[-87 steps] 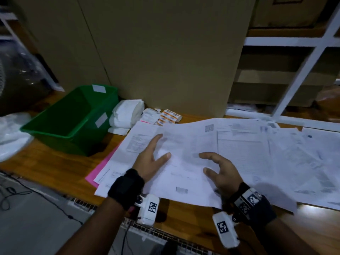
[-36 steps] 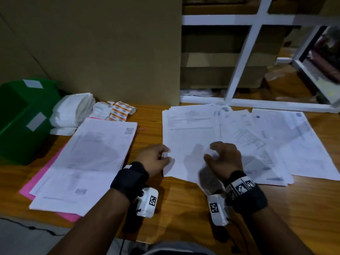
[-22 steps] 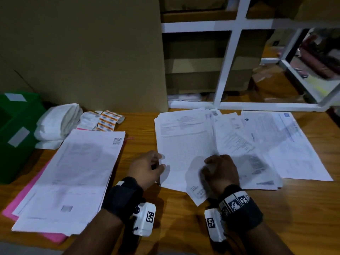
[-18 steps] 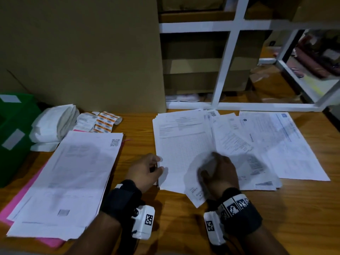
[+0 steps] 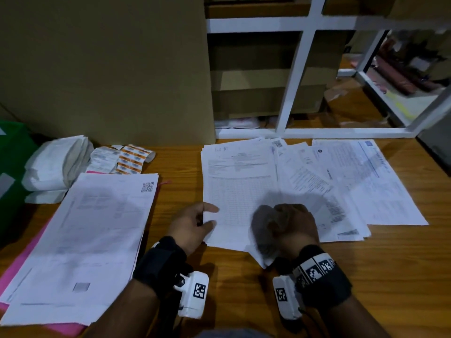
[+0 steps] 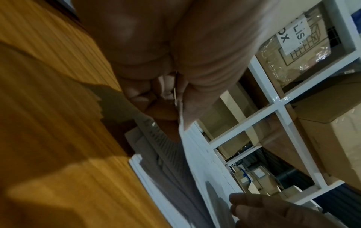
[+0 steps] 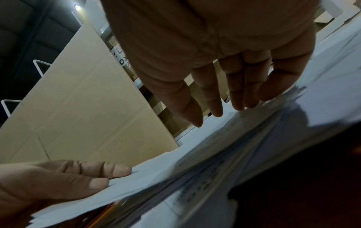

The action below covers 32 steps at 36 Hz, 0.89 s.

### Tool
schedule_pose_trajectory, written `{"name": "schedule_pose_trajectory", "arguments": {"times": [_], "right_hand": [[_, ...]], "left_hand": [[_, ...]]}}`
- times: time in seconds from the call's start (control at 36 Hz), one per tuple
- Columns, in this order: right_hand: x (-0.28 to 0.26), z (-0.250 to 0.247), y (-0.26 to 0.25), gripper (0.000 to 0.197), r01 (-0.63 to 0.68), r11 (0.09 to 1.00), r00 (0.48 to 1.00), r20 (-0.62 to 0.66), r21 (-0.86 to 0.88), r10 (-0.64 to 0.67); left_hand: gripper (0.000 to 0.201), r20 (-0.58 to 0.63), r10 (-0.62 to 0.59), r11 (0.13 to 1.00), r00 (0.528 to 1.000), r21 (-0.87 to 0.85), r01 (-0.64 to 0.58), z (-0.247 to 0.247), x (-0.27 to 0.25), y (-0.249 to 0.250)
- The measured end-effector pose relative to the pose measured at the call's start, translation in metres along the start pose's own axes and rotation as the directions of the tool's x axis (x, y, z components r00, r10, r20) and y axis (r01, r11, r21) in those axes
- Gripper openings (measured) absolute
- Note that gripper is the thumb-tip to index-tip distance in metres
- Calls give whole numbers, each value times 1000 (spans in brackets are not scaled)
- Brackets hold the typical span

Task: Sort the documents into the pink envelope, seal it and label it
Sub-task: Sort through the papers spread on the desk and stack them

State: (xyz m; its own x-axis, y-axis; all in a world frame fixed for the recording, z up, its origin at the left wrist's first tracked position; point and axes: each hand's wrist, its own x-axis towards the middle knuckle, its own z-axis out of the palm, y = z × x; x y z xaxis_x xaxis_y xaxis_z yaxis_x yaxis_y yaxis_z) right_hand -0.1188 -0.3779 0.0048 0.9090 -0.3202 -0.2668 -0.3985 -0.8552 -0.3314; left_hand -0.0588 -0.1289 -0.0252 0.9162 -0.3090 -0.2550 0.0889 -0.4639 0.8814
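Observation:
The pink envelope (image 5: 64, 330) lies at the table's left under a stack of white documents (image 5: 97, 230); only its pink edges show. A second pile of documents (image 5: 240, 186) sits in the middle. My left hand (image 5: 212, 216) pinches the left edge of that pile's top sheets between thumb and fingers; the pinch also shows in the left wrist view (image 6: 175, 100) and the right wrist view (image 7: 109, 177). My right hand (image 5: 288, 223) rests on top of the same sheets, fingertips (image 7: 240, 106) touching the paper. The near corner (image 5: 262, 252) bends up below that wrist.
More loose sheets (image 5: 366, 181) fan out to the right. A green bin (image 5: 9, 167), white packets (image 5: 56, 162) and orange label strips (image 5: 130, 158) sit at the back left. A large cardboard box (image 5: 109, 69) and a white shelf frame (image 5: 292, 76) stand behind the table.
The first stack now lies on the pink envelope at left. Both hands have moved to the middle pile; the left took hold of its edge and the near corner has lifted.

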Motion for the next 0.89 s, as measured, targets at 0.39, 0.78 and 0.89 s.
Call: {"name": "schedule_pose_trajectory", "arguments": {"times": [0.39, 0.78, 0.89], "right_hand": [[-3, -3, -1, 56, -78, 939, 994, -42, 336, 98], [-11, 4, 1, 35, 0, 856, 989, -126, 517, 76], [-15, 3, -2, 32, 11, 850, 990, -122, 527, 64]], "left_hand": [[76, -57, -118, 975, 991, -193, 105, -14, -22, -19], [45, -71, -146, 957, 987, -263, 122, -18, -14, -22], [19, -46, -195, 890, 980, -427, 157, -14, -4, -9]]}}
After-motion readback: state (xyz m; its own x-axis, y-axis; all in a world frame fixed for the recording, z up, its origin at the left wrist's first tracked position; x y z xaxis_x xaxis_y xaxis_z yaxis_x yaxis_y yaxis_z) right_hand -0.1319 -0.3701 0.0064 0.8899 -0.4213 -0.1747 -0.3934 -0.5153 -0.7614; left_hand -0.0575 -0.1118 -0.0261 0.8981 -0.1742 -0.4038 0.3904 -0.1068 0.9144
